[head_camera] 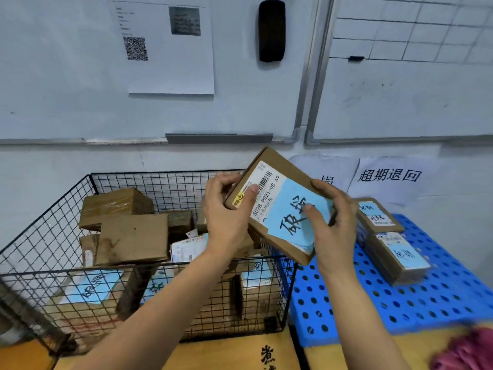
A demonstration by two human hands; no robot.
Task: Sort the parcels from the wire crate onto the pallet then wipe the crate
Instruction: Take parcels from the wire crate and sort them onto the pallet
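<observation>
Two whiteboards (66, 76) fill the wall, side by side, and a printed sheet with a QR code (165, 44) hangs on the left one beside a black eraser (271, 30). Below them a black wire crate (80, 272) stands at the left, with brown cardboard parcels (133, 236) heaped in it at all angles, several bearing blue handwritten notes. Just right of the crate lies a blue perforated pallet (400, 303), and two labelled parcels (397, 257) rest on its far part, touching each other. One flat parcel (269, 188) is held tilted in the air above the crate's right edge, near the pallet. The left hand (226, 209) grips its upper left end, fingers curled behind and thumb pressed on the white barcode label. The right hand (336, 222) grips the right side, thumb on the blue note (290, 212) stuck to the face. A pink cloth (464, 351), blurred, lies at the bottom right.
</observation>
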